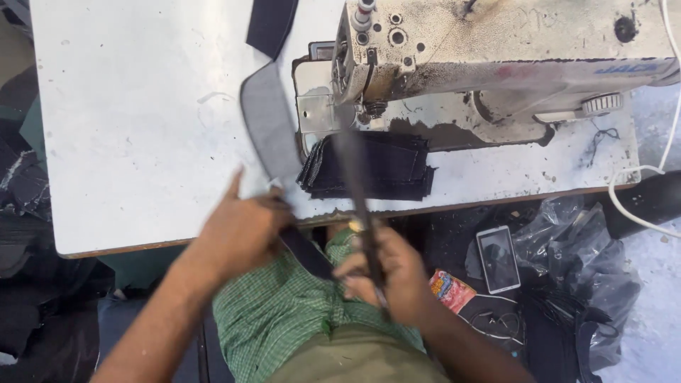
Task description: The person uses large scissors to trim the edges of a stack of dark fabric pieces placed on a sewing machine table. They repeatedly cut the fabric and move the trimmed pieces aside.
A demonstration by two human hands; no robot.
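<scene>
Dark narrow fabric strip [355, 184], clamped in the right hand's [386, 276] closed fingers and pinned at the white worn table [142, 128] edge by the left hand [241, 227], risks skewing under uneven tension.

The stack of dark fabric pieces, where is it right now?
In the head view the stack of dark fabric pieces lies on the white table, just below the sewing machine, above the right hand.
</scene>
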